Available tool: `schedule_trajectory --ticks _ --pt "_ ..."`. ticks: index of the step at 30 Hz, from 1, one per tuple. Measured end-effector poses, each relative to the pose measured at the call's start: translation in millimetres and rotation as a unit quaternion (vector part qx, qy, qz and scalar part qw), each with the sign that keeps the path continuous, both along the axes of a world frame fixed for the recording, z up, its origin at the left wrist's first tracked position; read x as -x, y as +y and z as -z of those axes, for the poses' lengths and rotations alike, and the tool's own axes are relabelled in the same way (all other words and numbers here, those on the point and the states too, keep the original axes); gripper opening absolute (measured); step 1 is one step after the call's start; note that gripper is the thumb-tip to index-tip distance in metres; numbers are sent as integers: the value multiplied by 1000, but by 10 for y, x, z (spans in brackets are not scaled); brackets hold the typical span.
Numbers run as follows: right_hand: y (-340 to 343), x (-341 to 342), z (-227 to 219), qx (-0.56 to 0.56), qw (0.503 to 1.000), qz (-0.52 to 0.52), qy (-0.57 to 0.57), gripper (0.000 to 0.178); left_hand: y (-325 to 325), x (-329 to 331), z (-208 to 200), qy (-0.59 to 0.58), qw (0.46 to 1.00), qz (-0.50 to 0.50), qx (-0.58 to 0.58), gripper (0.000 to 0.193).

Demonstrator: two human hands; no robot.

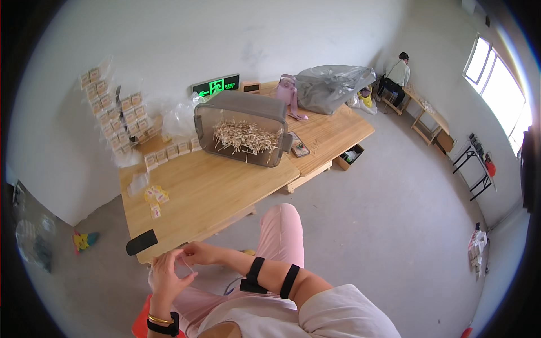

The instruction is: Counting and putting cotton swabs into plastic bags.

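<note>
Just off the near left corner of the wooden table [214,194], my two hands meet in front of my lap. My left hand [163,277] is raised, its fingertips drawn in towards the right hand and its thumb held apart. My right hand [198,253] pinches at the same spot. Between them shows a thin, pale strip or film edge, too small to name. Close by, a flat black pad [142,243] lies on the table corner. Further in are some yellow-and-white cards [156,195] and a crumpled clear plastic piece [138,183].
A grey translucent tub [242,106] lies tipped, with cotton swabs [248,137] inside. Small boxes [112,118] in clear wrap are stacked at the left. A phone [298,145] and a large grey plastic bag [332,87] lie rightward. Another person [398,76] is at the far wall.
</note>
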State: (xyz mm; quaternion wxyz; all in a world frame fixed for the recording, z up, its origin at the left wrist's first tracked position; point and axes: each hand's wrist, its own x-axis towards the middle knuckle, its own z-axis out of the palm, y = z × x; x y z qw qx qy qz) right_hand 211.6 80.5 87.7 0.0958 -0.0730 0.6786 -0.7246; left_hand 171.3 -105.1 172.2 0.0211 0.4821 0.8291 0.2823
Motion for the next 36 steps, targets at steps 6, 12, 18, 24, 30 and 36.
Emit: schedule_trajectory --ticks 6,12,18,24,30,36 --pt "-113 69 -42 0 1000 3 -21 17 -118 71 100 -11 999 -25 -26 67" --pt "-184 112 57 -33 998 19 -55 10 -243 121 143 -42 997 -52 -34 62" --pt "-303 186 163 -46 997 11 -66 9 -373 201 207 -76 995 -52 -28 62" --pt "-397 273 165 -89 994 -25 -54 19 -633 367 286 -102 989 -108 -2 65" --pt "-302 320 224 -61 990 -8 -130 30 -1322 1003 480 -11 973 -231 -4 60" --pt "-153 327 465 -115 982 17 -150 23 -1962 1671 928 32 960 -262 95 59"
